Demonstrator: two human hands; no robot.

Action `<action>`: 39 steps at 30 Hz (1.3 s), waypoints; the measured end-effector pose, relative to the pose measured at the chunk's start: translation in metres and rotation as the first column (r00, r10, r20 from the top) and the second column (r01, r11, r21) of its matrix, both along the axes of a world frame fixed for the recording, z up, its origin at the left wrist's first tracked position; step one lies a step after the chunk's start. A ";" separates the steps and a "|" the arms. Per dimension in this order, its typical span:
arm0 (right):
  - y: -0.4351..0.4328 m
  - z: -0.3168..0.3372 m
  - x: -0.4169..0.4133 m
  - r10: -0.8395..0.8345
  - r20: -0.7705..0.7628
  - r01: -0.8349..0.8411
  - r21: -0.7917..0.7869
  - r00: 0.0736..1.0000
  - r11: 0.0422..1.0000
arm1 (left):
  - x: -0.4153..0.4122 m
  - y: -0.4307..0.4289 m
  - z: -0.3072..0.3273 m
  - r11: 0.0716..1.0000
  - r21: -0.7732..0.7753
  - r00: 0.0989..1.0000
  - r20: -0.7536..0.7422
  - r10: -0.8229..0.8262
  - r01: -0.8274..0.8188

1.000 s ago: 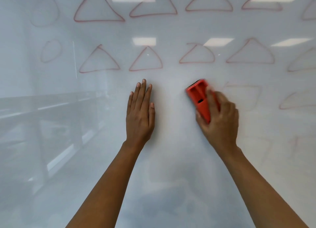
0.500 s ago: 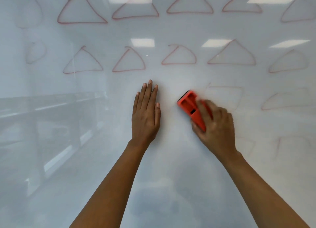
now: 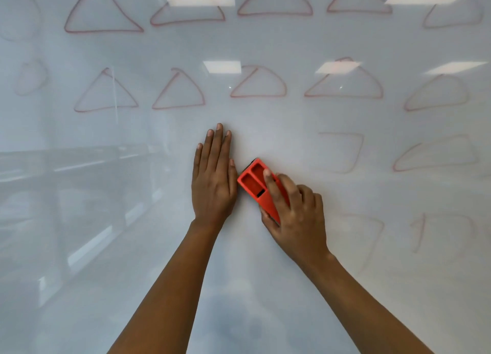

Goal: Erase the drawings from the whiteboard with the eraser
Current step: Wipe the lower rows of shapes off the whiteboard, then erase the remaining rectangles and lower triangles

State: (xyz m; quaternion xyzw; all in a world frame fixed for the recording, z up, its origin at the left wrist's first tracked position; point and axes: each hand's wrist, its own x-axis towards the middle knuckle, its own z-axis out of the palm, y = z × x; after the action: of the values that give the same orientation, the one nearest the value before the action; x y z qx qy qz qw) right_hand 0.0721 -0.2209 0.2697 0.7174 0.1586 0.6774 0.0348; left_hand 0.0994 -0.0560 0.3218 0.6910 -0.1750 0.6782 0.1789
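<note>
The whiteboard (image 3: 265, 130) fills the whole view. Two rows of red triangle drawings (image 3: 178, 90) run across its upper part. Fainter, partly wiped shapes (image 3: 342, 151) remain at the right. My right hand (image 3: 295, 213) grips an orange eraser (image 3: 253, 183) and presses it against the board, tilted up to the left. My left hand (image 3: 214, 175) lies flat on the board with the fingers together, and its thumb side almost touches the eraser's upper corner.
Ceiling lights (image 3: 221, 66) and room furniture reflect in the glossy board. Faint oval marks (image 3: 30, 77) sit at the far left. The board area below my hands carries no drawings.
My right hand has slid the eraser down and to the left, from well apart to right beside my left hand. The view has shifted, so the drawings appear further left.
</note>
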 end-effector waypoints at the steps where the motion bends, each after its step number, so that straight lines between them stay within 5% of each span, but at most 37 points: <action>1: -0.005 -0.003 0.000 0.000 -0.004 0.000 -0.033 1.000 0.999 | 0.000 0.000 0.001 1.000 0.002 1.000 0.005 0.007 -0.007; 4: -0.027 -0.008 0.001 -0.004 -0.011 0.004 -0.015 1.000 1.000 | 0.000 -0.004 -0.003 1.000 -0.004 1.000 0.009 0.014 -0.014; 9: -0.025 0.005 -0.003 0.005 0.000 -0.004 0.322 1.000 0.947 | -0.001 -0.004 -0.003 1.000 -0.006 1.000 0.010 0.027 -0.027; 39: -0.018 -0.002 -0.006 -0.044 -0.022 0.049 0.343 0.999 0.938 | 0.003 -0.001 -0.007 1.000 0.025 1.000 -0.014 0.019 -0.018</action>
State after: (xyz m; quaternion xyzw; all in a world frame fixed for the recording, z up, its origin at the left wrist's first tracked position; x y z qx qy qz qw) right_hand 0.0659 -0.2385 0.2678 0.7208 0.0212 0.6886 -0.0761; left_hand 0.1026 -0.0572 0.3152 0.6994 -0.1759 0.6727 0.1652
